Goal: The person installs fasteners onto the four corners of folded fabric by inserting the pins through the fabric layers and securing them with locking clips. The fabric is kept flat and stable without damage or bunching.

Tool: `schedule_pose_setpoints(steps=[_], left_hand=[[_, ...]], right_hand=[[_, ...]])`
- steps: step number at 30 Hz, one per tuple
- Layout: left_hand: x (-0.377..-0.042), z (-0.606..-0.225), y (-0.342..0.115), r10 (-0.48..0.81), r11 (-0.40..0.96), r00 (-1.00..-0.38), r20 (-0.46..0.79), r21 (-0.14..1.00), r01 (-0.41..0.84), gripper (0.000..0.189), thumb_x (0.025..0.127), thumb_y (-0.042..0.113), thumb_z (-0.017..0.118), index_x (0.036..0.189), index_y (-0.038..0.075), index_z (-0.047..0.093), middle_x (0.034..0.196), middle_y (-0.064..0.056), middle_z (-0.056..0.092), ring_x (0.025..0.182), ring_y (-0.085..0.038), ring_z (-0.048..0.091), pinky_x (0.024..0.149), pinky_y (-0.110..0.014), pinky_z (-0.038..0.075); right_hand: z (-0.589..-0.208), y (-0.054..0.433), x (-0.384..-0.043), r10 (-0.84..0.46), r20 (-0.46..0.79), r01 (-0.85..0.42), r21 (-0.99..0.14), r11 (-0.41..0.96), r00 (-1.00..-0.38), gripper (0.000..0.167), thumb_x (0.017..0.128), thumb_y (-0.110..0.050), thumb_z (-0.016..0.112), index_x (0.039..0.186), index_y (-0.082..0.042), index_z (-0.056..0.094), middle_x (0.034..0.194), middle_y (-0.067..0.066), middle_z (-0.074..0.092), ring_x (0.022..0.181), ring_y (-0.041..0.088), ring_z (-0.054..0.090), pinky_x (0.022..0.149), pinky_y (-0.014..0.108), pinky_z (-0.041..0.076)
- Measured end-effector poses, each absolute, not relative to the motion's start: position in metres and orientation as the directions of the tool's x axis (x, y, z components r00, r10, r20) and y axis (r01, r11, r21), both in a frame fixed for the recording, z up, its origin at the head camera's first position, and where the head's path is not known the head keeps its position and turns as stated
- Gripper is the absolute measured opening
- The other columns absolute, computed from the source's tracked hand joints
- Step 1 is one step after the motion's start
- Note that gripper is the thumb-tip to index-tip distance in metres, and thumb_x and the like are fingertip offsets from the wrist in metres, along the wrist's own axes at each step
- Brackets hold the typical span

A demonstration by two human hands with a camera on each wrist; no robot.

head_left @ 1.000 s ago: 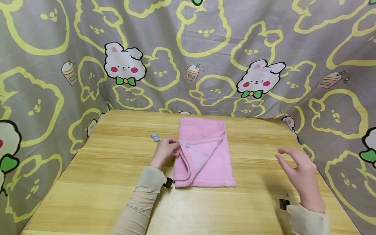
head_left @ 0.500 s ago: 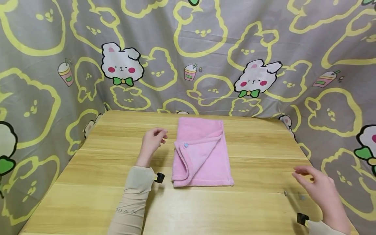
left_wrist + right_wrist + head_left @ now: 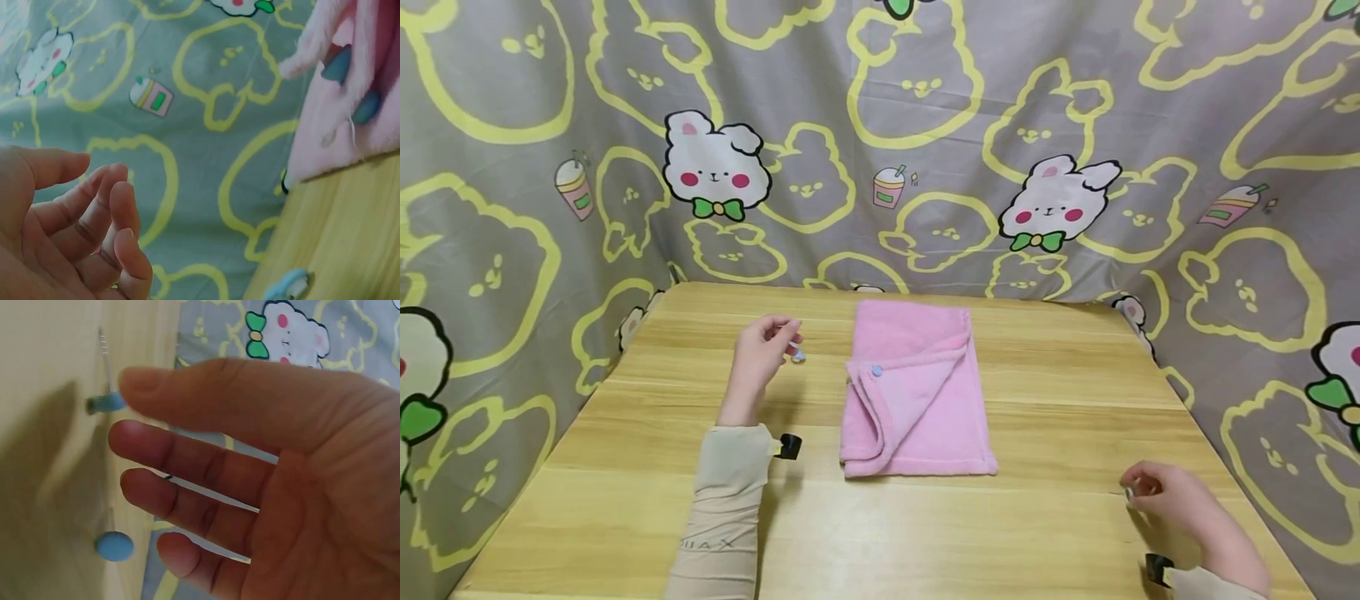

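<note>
A folded pink towel (image 3: 925,425) lies mid-table with a small blue button (image 3: 877,371) on its turned-back flap. My left hand (image 3: 760,354) is to the left of it, fingers loosely bent and nothing held. Just past those fingertips a blue button (image 3: 799,357) lies on the wood, also seen low in the left wrist view. At the right of the table my right hand (image 3: 1172,500) pinches a small blue-capped button (image 3: 107,402) with a ribbed dark end, index finger mostly hidden behind the thumb (image 3: 147,381). Another blue button (image 3: 114,545) lies below it in the right wrist view.
The wooden table (image 3: 1045,517) is bordered by a grey patterned curtain (image 3: 820,75) at the back and sides. In the left wrist view, two blue knobs (image 3: 369,107) show at the towel's folded edge.
My left hand has left the towel's edge and moved left to the blue buttons. My right hand has come down to the table at the right, fingertips closing around a button there.
</note>
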State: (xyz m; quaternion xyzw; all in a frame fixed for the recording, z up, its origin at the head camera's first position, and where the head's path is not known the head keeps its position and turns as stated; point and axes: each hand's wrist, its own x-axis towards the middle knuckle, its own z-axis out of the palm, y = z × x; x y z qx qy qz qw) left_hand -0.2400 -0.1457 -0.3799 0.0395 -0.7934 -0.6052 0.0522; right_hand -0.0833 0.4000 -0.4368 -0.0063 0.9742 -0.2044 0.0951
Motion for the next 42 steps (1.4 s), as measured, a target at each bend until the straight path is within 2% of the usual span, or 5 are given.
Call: schedule_pose_setpoints(steps=[6,15,26,36,42], left_hand=[[-0.231,-0.369,-0.128,-0.045,0.308,-0.987,0.152,0.942,0.131,0.028,0.096,0.026,0.062,0.110,0.002,0.067,0.090,-0.016,0.070,0.073,-0.023,0.066,0.061,-0.021,0.052],[-0.207,-0.363,-0.078,0.222,0.444,-0.936,0.272,0.827,0.345,0.018,0.094,0.020,0.064,0.107,0.009,0.069,0.086,-0.010,0.070,0.071,-0.016,0.062,0.063,-0.026,0.052],[-0.183,-0.377,-0.023,0.609,0.539,-0.776,0.165,0.632,0.557,0.013,0.092,0.018,0.066,0.102,0.009,0.068,0.086,0.001,0.067,0.077,-0.008,0.058,0.072,-0.021,0.048],[-0.160,-0.411,0.017,0.761,0.601,-0.647,0.041,0.332,0.728,0.017,0.084,0.018,0.073,0.101,0.016,0.070,0.094,0.002,0.068,0.084,-0.009,0.063,0.078,-0.018,0.049],[-0.151,-0.429,0.032,0.760,0.627,-0.647,0.061,0.193,0.755,0.013,0.083,0.024,0.075,0.095,0.021,0.070,0.086,0.007,0.063,0.076,-0.007,0.059,0.068,-0.017,0.046]], right_hand=[[-0.441,0.398,-0.089,-0.023,-0.245,0.076,-0.388,0.918,-0.969,0.015,0.081,-0.005,0.070,0.095,-0.006,0.067,0.085,0.000,0.063,0.075,0.008,0.050,0.065,0.027,0.043],[-0.441,0.397,-0.091,-0.008,-0.241,0.085,-0.376,0.923,-0.971,0.007,0.084,-0.011,0.068,0.090,-0.008,0.067,0.082,-0.001,0.063,0.071,0.006,0.049,0.064,0.026,0.041],[-0.437,0.389,-0.092,0.008,-0.053,0.028,-0.401,0.916,-0.999,0.008,0.085,-0.011,0.067,0.093,-0.008,0.066,0.084,0.000,0.066,0.071,-0.006,0.049,0.061,0.022,0.044],[-0.432,0.375,-0.097,0.001,0.050,-0.019,-0.413,0.910,-0.999,0.011,0.085,-0.012,0.072,0.092,-0.008,0.065,0.082,-0.001,0.067,0.069,-0.006,0.051,0.059,0.021,0.045],[-0.433,0.359,-0.101,-0.031,0.141,-0.091,-0.442,0.893,-0.990,0.011,0.082,-0.008,0.073,0.090,-0.008,0.065,0.079,-0.001,0.066,0.068,-0.009,0.049,0.060,0.021,0.048]])
